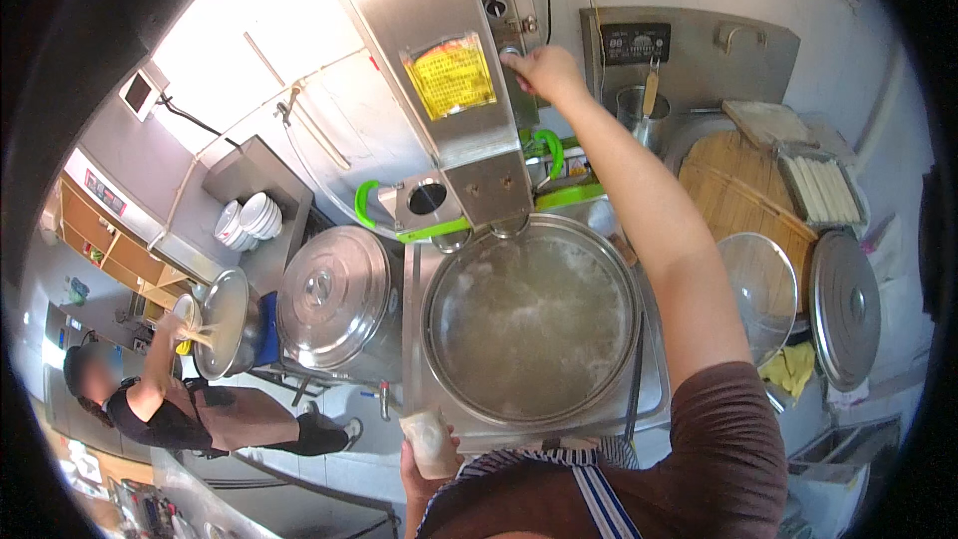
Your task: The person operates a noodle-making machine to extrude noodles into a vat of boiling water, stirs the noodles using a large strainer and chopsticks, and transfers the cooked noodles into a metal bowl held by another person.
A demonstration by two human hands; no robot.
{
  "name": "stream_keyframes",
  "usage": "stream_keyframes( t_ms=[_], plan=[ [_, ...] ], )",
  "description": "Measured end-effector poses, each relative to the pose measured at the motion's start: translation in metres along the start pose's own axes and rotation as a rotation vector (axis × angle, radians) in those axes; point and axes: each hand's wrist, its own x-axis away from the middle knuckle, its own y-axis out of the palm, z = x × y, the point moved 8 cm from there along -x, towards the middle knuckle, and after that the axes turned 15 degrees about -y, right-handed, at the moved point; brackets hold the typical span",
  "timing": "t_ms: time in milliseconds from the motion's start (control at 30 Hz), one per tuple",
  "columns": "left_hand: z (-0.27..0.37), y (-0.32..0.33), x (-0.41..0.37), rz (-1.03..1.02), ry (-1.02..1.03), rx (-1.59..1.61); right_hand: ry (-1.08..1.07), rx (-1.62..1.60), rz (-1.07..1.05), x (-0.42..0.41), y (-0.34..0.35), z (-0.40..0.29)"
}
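My left hand (420, 475) is wrapped around a whitish cylindrical piece (432, 443), seemingly dough, at the near edge of the stove. My right arm stretches up past the pot, and my right hand (548, 76) has its thumb and fingertips on a round control (510, 52) on the side of a tall steel noodle press (479, 157). Below the press stands a wide pot of steaming, cloudy water (535, 322). The press has bright green handles (365, 203) and an open round chamber (426, 197) at the left.
A lidded steel pot (333, 303) stands left of the water. Further left, a person (194, 412) works over a large basin (228, 329). Stacked white bowls (258, 217) sit behind. To the right are a wooden board (718, 180), a tray of pale rolls (822, 189) and a glass lid (756, 292).
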Motion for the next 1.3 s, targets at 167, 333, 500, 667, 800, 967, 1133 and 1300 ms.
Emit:
stream_keyframes(
  t_ms=[167, 333, 500, 667, 800, 967, 1133, 1300],
  plan=[
    [0.002, 0.012, -0.007, -0.037, -0.006, -0.016, 0.048, -0.049, 0.041, -0.008, -0.001, 0.021],
    [0.005, 0.003, 0.005, 0.1, 0.017, -0.091, -0.397, 0.055, 0.628, 0.011, -0.055, -0.044],
    [0.006, 0.006, 0.003, 0.108, -0.057, -0.016, -0.804, 0.118, 0.594, -0.011, -0.062, -0.078],
    [0.0, 0.049, 0.005, 0.306, -0.02, 0.059, -0.933, 0.278, 0.62, -0.008, -0.046, -0.075],
    [-0.008, 0.066, -0.011, 0.253, -0.068, -0.024, -0.913, 0.318, 0.526, -0.006, -0.048, -0.076],
    [-0.015, 0.061, -0.022, 0.225, -0.102, -0.096, -0.931, 0.249, 0.672, -0.007, -0.048, -0.06],
    [-0.011, 0.054, -0.018, 0.179, -0.13, -0.193, -0.361, 0.056, 0.523, 0.029, -0.051, 0.005],
    [-0.012, 0.059, -0.021, 0.226, -0.173, -0.24, -0.48, 0.195, 0.444, 0.042, -0.02, -0.015]
  ],
)
